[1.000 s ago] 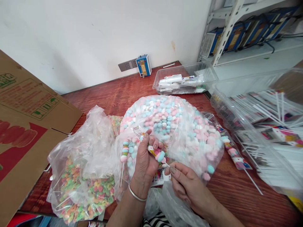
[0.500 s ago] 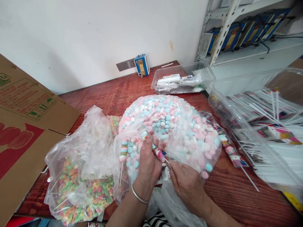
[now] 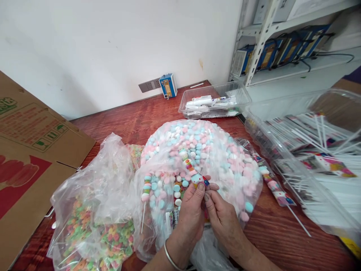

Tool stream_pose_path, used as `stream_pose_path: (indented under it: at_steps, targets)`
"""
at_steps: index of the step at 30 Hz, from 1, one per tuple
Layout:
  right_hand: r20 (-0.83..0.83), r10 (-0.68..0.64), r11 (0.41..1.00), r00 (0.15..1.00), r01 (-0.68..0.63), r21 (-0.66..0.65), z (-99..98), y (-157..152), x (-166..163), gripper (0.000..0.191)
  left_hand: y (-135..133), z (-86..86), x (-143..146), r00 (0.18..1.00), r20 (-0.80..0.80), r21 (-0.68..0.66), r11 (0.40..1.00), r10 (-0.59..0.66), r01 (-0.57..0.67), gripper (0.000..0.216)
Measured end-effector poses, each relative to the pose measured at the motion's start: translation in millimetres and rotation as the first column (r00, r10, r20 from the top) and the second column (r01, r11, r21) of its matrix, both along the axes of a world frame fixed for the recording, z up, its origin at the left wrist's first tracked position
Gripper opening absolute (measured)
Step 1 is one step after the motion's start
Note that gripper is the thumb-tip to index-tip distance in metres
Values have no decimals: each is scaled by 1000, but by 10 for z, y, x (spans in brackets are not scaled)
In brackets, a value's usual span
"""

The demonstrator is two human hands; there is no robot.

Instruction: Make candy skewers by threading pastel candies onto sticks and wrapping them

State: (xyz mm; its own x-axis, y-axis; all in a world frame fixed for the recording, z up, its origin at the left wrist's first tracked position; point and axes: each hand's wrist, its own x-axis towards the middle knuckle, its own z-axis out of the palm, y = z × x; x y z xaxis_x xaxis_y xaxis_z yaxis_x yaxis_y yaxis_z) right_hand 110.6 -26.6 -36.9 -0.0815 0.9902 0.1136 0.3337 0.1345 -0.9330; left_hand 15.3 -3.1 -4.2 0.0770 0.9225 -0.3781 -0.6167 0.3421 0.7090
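Head view, looking down on a red-brown wooden table (image 3: 146, 116). Two hands at near centre, touching each other: left hand (image 3: 191, 214), with one silver bangle (image 3: 170, 259) at the wrist, and right hand (image 3: 222, 218). Fingers (image 3: 200, 187) of both closed in a pinch on the near end of one wrapped candy skewer (image 3: 190, 167), slanting up and to the far left over the big bag; whether one hand alone bears it, cannot tell. Two clear plastic bags of loose sweets: one large bag of pink, blue and white candies (image 3: 214, 150) at centre, directly under and beyond the hands, and one bag of green, orange and yellow candies (image 3: 96, 222) to its left, the two touching. One more filled skewer (image 3: 146, 188) standing nearly upright against the near-left wall of the large bag, white stick pointing down. One finished wrapped skewer (image 3: 272, 182) lying flat on the table just right of the large bag, stick towards the near right. One cardboard box (image 3: 31, 150) at the far left edge. One clear tray (image 3: 214, 101) with tubes and papers at far right-centre, well apart from the hands. One large clear bin of white sticks and wrappers (image 3: 316, 150) along the right; sticks too many to count. One small blue device (image 3: 167, 85) against the far wall, beside a wall socket (image 3: 149, 85). One metal shelf (image 3: 282, 41) in the far right corner.
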Motion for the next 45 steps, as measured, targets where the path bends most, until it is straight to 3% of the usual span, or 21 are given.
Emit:
stream_pose_path:
  at_steps: [7, 11, 15, 18, 25, 27, 32, 36, 42, 45]
  targets:
    - [-54, -20, 999, 998, 17, -41, -35, 28, -7, 25, -90, -159, 102, 967, -252, 96, 995, 46, -22, 31]
    - [-155, -22, 999, 988, 17, -37, -4, 59, 34, 26, -147, -158, 80, 980, -198, 88, 996, 6, 11, 25]
    - [-169, 8, 999, 986, -15, -42, 48, 67, 97, 29, -107, -16, 25, 993, -77, 98, 992, 85, -77, 19]
    - [-227, 46, 993, 973, -70, -97, 66, 45, 108, 32, -66, 21, -1, 988, -88, 82, 989, 130, -123, 19]
    - [-532, -12, 943, 846, -167, -288, -71, 45, 70, 34, -179, -236, 52, 919, -360, 158, 981, 159, -108, 22]
    - [-562, -28, 934, 827, -179, -309, -102, 60, 78, 36, -178, -213, 58, 932, -335, 160, 983, 139, -89, 20]
    - [-568, 8, 913, 823, -237, -331, -81, 54, 70, 42, -89, -26, 0, 991, -63, 106, 989, 114, -107, 21]
    - [-611, 55, 881, 790, -326, -343, 10, 35, 23, 44, -48, -19, -49, 980, -62, 51, 981, 190, -187, 19]
    - [-565, 4, 938, 825, -199, -284, 108, 75, -34, 35, -61, -114, -31, 963, -189, 75, 980, 193, -182, 18]
    - [-655, -128, 909, 744, -176, -379, 97, 113, -72, 40, -81, -147, -18, 929, -319, 146, 979, 185, -144, 17]
